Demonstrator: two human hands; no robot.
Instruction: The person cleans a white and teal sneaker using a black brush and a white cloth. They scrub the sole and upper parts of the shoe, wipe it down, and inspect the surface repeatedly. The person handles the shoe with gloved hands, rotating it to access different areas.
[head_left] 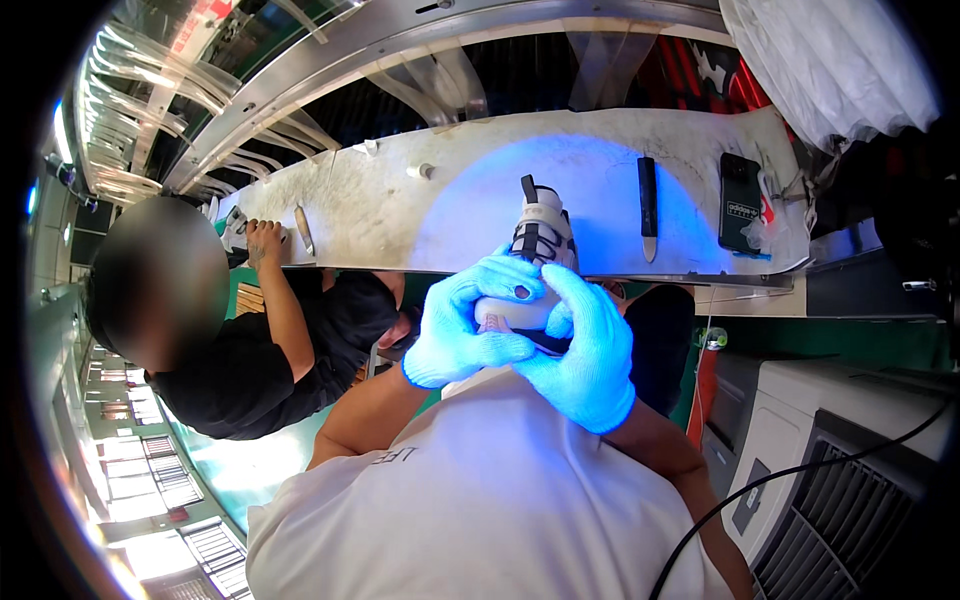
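A light grey and white sneaker (540,232) with dark laces and a black heel loop is held close to my chest, its toe toward me and its heel over the bench edge. My left hand (470,325), in a knitted glove that glows blue under the light, is closed around the left side of the toe. A small hole shows at one of its fingertips. My right hand (585,345), gloved the same way, grips the toe from the right. The sneaker's underside is hidden.
A black-handled knife (648,200) and a dark phone (740,205) lie right of the sneaker on the stained workbench (370,215). Leftward are a small white roll (420,171) and another knife (303,230). A co-worker's hand (265,242) touches a light shoe (234,232). A cable (800,467) crosses lower right.
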